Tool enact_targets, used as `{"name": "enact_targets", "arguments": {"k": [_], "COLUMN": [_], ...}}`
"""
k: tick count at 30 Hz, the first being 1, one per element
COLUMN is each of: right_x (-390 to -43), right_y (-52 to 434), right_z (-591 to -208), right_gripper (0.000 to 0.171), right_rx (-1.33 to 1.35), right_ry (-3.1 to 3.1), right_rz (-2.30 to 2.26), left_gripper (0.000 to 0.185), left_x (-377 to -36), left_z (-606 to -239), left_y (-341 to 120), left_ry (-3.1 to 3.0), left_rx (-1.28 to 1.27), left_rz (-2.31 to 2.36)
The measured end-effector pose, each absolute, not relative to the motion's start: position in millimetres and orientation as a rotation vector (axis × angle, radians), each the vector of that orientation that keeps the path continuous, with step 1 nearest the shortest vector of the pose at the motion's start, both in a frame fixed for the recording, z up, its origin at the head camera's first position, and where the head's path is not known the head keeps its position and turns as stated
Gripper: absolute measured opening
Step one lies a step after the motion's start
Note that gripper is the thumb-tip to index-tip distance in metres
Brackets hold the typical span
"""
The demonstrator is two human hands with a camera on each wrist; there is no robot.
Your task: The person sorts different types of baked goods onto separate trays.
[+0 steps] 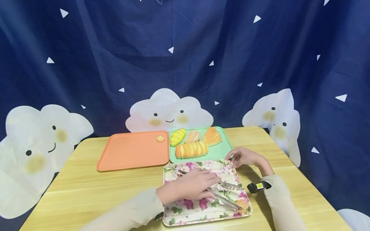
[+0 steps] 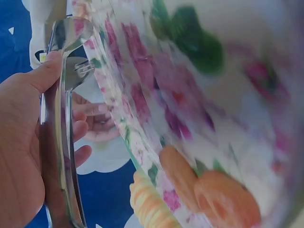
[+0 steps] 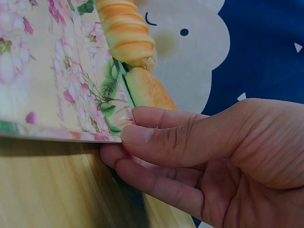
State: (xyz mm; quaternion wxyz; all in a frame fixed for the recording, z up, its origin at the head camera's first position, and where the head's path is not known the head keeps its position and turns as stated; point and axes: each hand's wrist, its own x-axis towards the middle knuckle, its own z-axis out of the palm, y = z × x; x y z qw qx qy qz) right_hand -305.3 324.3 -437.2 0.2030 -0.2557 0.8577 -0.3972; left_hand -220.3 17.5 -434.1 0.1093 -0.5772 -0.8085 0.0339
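Shiny slot-tipped metal tongs [image 2: 53, 137], pink-flowered cream tray [image 1: 208, 215]

Bright head view, soft shadows on the worktop [image 1: 86, 186], dimmer right wrist view, glinting tongs [image 2: 52, 142], left wrist view's tray [image 2: 247, 118] blurred

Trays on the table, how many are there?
3: an orange tray at the back left, a green tray right of it, and a flowered tray in front.
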Motion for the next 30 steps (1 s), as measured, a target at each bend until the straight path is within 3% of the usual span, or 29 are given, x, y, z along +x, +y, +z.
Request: {"name": "enact_targets", "arguments": {"k": [16,30], "right_x": [-304,-303], "right_y": [322,320], "right_z": [-436,-433], "right_gripper": [0.036,0.034], "right_rx": [-0.728,-0.729], "right_ry": [2.384,2.392], "right_rz": [-1.096,-1.094], "left_gripper": [0.046,0.040], "left_x": [-217,-212], "left_z": [-426,-427], "left_y": [39,35], "left_ry": [-2.367,-2.252], "left_rx": [-1.780,-1.673], "left_rz": [0.168,0.198]}}
